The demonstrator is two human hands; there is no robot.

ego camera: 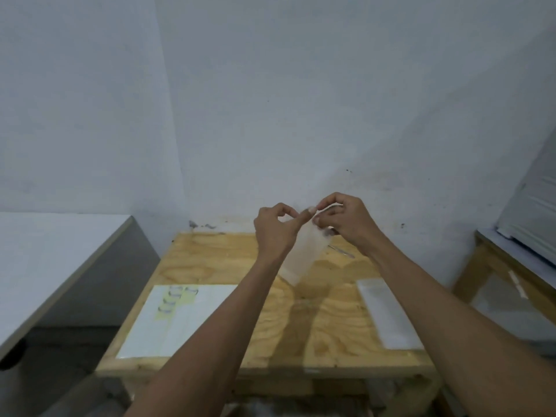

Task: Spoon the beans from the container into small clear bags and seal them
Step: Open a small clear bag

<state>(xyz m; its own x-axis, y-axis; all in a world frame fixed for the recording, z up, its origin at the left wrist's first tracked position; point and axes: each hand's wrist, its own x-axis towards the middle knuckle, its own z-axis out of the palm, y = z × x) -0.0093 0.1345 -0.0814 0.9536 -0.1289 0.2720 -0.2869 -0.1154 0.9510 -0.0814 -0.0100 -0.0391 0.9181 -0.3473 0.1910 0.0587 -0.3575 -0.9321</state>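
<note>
A small clear bag (302, 255) hangs in the air above the plywood table (216, 263), tilted, with its lower end pointing down and left. My left hand (275, 228) pinches its top edge between thumb and forefinger. My right hand (343, 219) pinches the same top edge just to the right. The bag looks empty, though blur makes this hard to judge. A thin metal spoon handle (343, 251) lies on the table behind the bag, partly hidden by my right wrist. No bean container is in view.
A white sheet (180, 320) carrying several small yellowish bags (174, 299) lies at the table's left front. A stack of clear bags (388, 314) lies at the right front. A grey table (45, 266) stands to the left, a wooden bench (493, 266) to the right.
</note>
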